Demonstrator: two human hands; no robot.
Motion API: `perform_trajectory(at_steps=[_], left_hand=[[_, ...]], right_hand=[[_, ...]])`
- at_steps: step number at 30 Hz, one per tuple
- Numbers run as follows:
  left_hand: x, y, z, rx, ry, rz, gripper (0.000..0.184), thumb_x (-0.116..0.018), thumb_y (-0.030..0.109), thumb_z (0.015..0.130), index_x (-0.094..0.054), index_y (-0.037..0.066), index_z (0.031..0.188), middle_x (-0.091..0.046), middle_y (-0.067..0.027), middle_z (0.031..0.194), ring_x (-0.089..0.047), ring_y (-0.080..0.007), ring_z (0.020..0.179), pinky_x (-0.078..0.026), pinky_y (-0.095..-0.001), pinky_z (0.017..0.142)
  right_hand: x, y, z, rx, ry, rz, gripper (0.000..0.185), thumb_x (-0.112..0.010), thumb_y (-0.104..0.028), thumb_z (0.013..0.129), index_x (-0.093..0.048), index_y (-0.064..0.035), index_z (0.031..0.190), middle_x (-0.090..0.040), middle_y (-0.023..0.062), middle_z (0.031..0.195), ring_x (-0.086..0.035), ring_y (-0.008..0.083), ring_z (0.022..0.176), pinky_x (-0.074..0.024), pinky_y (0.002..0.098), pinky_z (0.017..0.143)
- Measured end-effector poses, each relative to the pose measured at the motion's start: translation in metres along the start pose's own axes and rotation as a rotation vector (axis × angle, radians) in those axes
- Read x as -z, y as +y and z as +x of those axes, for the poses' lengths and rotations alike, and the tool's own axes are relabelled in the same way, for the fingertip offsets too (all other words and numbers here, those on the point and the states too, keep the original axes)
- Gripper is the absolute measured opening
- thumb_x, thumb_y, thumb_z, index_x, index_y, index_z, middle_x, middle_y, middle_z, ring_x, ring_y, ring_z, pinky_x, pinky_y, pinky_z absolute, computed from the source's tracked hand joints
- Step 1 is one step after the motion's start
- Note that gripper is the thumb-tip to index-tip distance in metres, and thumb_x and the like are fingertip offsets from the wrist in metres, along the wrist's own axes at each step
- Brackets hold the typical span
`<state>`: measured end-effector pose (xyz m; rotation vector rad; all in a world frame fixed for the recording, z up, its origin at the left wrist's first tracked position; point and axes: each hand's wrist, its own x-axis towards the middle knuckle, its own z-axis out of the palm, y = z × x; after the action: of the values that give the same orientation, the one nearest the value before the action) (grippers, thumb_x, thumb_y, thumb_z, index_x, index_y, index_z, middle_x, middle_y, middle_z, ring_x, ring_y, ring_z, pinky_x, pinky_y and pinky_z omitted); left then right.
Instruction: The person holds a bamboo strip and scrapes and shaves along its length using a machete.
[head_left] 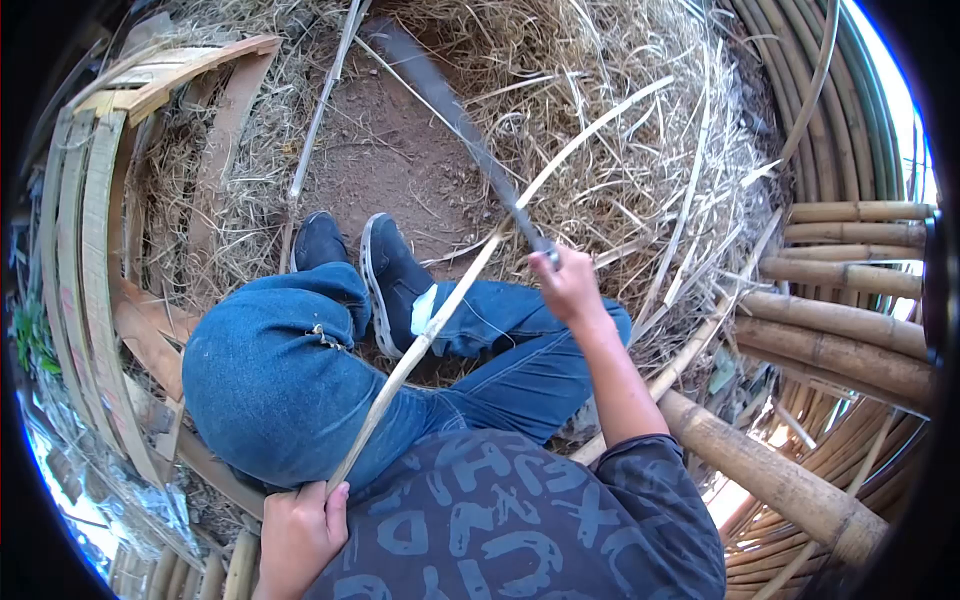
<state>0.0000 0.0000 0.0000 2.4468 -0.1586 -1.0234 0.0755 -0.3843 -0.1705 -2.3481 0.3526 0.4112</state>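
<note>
A long pale bamboo strip [428,332] runs diagonally across my lap, from the lower left up to the right. My left hand [303,528] is closed round its lower end, near my hip. In my right hand [568,287] is the handle of a long dark machete [460,125], its blade pointing up and left and blurred toward the tip. The blade crosses the strip just beyond my right hand; whether the edge bites into it cannot be made out.
My bent legs in jeans [270,385] and dark shoes [392,275] lie below. Shavings [600,150] cover the ground. Wooden slats [95,270] stand at the left, bamboo poles [830,315] at the right, and a thick pole [770,470] lies beside my right elbow.
</note>
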Motion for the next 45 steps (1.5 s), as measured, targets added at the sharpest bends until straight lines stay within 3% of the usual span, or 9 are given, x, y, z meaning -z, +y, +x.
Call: perform_trajectory(at_steps=[7,15,17,25,28,33,35,40,45], left_hand=[[0.000,0.016,0.002,0.042,0.090,-0.034,0.023,-0.061,0.011,0.088,-0.064,-0.002,0.069,-0.063,-0.0206,0.064,-0.063,-0.0381,0.058,-0.049,-0.0433,0.055],[0.003,0.036,0.004,0.118,0.130,-0.064,0.026,-0.062,0.014,0.089,-0.066,-0.003,0.069,-0.061,-0.0202,0.059,-0.063,-0.0357,0.053,-0.046,-0.0394,0.050],[0.003,0.044,0.004,0.210,0.120,-0.053,0.029,-0.063,0.016,0.089,-0.066,-0.003,0.068,-0.059,-0.0199,0.055,-0.062,-0.0343,0.051,-0.045,-0.0379,0.049],[-0.008,0.010,-0.004,0.078,0.181,-0.119,0.033,-0.063,0.022,0.090,-0.067,-0.004,0.070,-0.056,-0.0196,0.053,-0.060,-0.0296,0.047,-0.044,-0.0380,0.049],[-0.005,0.006,-0.011,0.016,0.166,-0.136,0.036,-0.061,0.023,0.093,-0.067,-0.004,0.070,-0.050,-0.0070,0.048,-0.044,-0.0100,0.045,-0.035,-0.0304,0.045],[0.007,0.000,-0.024,-0.041,0.153,-0.139,0.035,-0.058,0.024,0.095,-0.066,-0.003,0.072,-0.049,-0.0051,0.050,-0.045,-0.0101,0.047,-0.035,-0.0305,0.047],[0.012,0.009,-0.031,-0.077,0.179,-0.073,0.035,-0.059,0.023,0.094,-0.064,-0.004,0.072,-0.054,-0.0167,0.053,-0.054,-0.0249,0.047,-0.042,-0.0367,0.051],[0.022,0.015,-0.044,-0.119,0.245,0.067,0.036,-0.056,0.025,0.095,-0.062,-0.003,0.074,-0.059,-0.0173,0.059,-0.059,-0.0333,0.055,-0.044,-0.0412,0.055],[0.017,0.002,-0.040,-0.216,0.331,0.153,0.032,-0.057,0.024,0.095,-0.063,-0.003,0.077,-0.060,-0.0151,0.060,-0.060,-0.0266,0.053,-0.043,-0.0363,0.053]], right_hand=[[-0.015,0.044,0.020,0.362,0.034,-0.219,0.059,-0.063,-0.064,0.077,-0.062,-0.0051,0.081,-0.062,0.0196,0.064,-0.064,0.0385,0.066,-0.0508,0.0469,0.061],[-0.029,0.089,-0.009,-0.117,0.200,0.128,0.058,-0.057,-0.060,0.086,-0.068,-0.0040,0.080,-0.060,0.0163,0.061,-0.062,0.0375,0.063,-0.0468,0.0426,0.059],[-0.039,0.072,-0.031,-0.137,0.223,0.283,0.061,-0.063,-0.061,0.084,-0.062,-0.0005,0.073,-0.055,0.0098,0.054,-0.053,0.0218,0.052,-0.0424,0.0380,0.053],[-0.072,0.047,-0.090,-0.255,0.002,0.827,0.060,-0.059,-0.060,0.089,-0.050,-0.0051,0.066,-0.050,0.0044,0.052,-0.049,0.0149,0.043,-0.0423,0.0337,0.044],[-0.058,0.010,-0.103,-0.387,-0.059,1.113,0.059,-0.054,-0.063,0.090,-0.047,-0.0091,0.068,-0.048,0.0021,0.052,-0.048,0.0128,0.040,-0.0430,0.0315,0.041],[-0.052,-0.037,-0.122,-0.475,-0.039,1.529,0.052,-0.057,-0.057,0.091,-0.044,-0.0110,0.070,-0.043,0.0008,0.051,-0.043,0.0132,0.038,-0.0428,0.0308,0.041],[-0.054,-0.040,-0.129,-0.473,0.060,1.448,0.044,-0.061,-0.048,0.091,-0.045,-0.0111,0.072,-0.043,0.0005,0.051,-0.043,0.0134,0.038,-0.0425,0.0313,0.041],[-0.045,-0.067,-0.139,-0.358,0.065,1.497,0.037,-0.068,-0.036,0.088,-0.044,-0.0130,0.073,-0.043,-0.0009,0.053,-0.044,0.0126,0.039,-0.0414,0.0306,0.042],[-0.048,-0.092,-0.105,-0.269,0.193,1.443,0.037,-0.073,-0.037,0.086,-0.052,-0.0067,0.081,-0.056,0.0041,0.060,-0.051,0.0113,0.042,-0.0414,0.0262,0.039]])
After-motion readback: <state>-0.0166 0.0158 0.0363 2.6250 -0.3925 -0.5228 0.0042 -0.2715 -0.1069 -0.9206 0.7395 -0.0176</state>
